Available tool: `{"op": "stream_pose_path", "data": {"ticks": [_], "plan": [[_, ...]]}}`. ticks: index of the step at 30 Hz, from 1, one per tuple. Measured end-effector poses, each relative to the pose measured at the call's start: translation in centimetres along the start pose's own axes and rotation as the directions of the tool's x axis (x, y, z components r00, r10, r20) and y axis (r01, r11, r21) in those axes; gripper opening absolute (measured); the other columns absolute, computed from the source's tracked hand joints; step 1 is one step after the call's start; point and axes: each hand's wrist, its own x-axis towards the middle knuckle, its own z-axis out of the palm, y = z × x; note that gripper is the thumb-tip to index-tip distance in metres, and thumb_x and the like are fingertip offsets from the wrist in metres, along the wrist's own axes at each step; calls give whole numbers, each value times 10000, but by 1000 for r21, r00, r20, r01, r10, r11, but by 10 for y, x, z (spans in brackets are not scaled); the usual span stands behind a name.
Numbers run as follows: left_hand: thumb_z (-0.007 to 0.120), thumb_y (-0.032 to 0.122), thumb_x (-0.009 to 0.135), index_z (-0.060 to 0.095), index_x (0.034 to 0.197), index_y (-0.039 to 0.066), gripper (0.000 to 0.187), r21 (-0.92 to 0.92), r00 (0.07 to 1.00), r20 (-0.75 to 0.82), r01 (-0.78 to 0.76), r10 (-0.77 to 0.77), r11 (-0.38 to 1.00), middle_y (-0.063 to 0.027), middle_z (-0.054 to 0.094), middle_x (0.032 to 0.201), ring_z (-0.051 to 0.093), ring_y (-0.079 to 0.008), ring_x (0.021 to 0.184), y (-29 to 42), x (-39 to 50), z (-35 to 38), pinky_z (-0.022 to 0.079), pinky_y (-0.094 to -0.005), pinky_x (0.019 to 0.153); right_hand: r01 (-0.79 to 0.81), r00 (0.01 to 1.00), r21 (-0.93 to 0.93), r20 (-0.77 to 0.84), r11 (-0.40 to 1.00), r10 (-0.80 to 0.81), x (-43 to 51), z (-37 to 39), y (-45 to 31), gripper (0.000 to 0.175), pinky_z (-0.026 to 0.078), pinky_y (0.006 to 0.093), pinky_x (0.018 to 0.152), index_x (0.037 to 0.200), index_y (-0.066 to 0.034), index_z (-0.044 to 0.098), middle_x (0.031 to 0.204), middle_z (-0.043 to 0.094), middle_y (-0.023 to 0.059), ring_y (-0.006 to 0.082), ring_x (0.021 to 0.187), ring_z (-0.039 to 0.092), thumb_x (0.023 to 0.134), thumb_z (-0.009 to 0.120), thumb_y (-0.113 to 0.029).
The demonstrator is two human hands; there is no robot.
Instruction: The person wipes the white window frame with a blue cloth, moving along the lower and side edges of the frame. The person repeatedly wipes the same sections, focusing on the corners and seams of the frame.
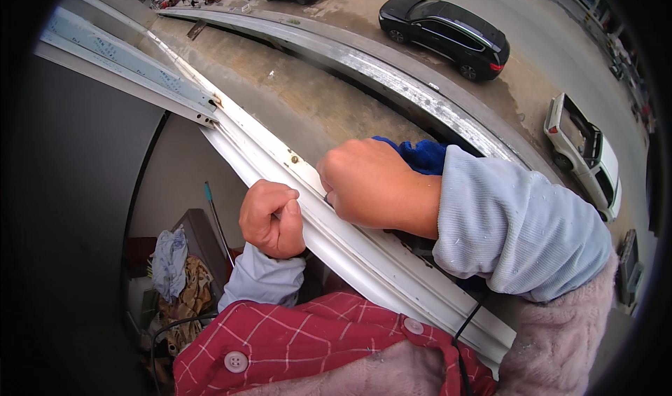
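Note:
My right hand (375, 183) is curled into a fist over the white window frame (346, 233), back of the hand up. A bunched blue cloth (422, 154) comes out from beneath its outer side, apparently in its grip; the fingertips are hidden. A small dark band or object shows by its curled fingers, too small to name. My left hand (273, 217) lies against the inner side of the frame. Its fingers are folded and the thumb is pressed near them, with nothing visible inside.
A rusty screw (294, 159) sits in the frame, and a sash rail (131, 65) meets it at left. Outside are a metal-topped ledge (378, 70), a black car (443, 36) and a white pickup (583, 154). Indoors lie crumpled fabrics (170, 264). A black cable (467, 320) crosses the frame.

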Motion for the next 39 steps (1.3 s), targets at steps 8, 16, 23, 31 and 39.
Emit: {"op": "stream_pose_path", "data": {"ticks": [8, 16, 23, 31, 39], "plan": [[612, -42, 764, 616, 875, 5, 121, -14, 999, 2, 42, -42, 999, -134, 629, 754, 565, -226, 611, 4, 2, 0, 447, -323, 565, 17, 997, 23, 75, 1000, -19, 11, -9, 1, 78, 536, 464, 695, 742, -34, 730, 750, 685, 206, 397, 756, 681, 720, 658, -58], [606, -38, 774, 629, 946, 7, 179, -28, 999, -37, 6, -7, 1000, -142, 641, 777, 561, -233, 629, 1, -3, 2, 454, -335, 580, 38, 997, 128, 67, 991, -47, 30, -6, 3, 92, 526, 465, 659, 728, 16, 710, 723, 665, 230, 405, 737, 673, 671, 642, -6], [603, -35, 787, 619, 946, 7, 166, -19, 1000, -18, 1, -1, 1000, -147, 644, 781, 564, -228, 630, 0, -3, 1, 452, -327, 581, 139, 990, -20, -14, 990, -139, 77, -2, -10, 144, 537, 476, 646, 773, 46, 715, 754, 664, 262, 437, 733, 671, 645, 656, 16], [606, -46, 770, 622, 918, 1, 156, 1, 1000, 21, 9, -9, 1000, -147, 643, 770, 569, -234, 623, 2, 1, -2, 453, -329, 580, 86, 936, 2, 343, 996, -82, 39, -19, -4, 204, 552, 452, 689, 856, 54, 738, 818, 691, 263, 425, 782, 686, 687, 644, -10], [585, -31, 791, 622, 939, 3, 156, -18, 1000, -8, 11, -11, 1000, -144, 638, 775, 560, -231, 639, -1, -4, -1, 451, -333, 592, 86, 976, 80, 192, 993, -100, 50, -9, 2, 179, 538, 465, 662, 798, 63, 718, 799, 674, 275, 439, 765, 673, 644, 634, 24]]}}
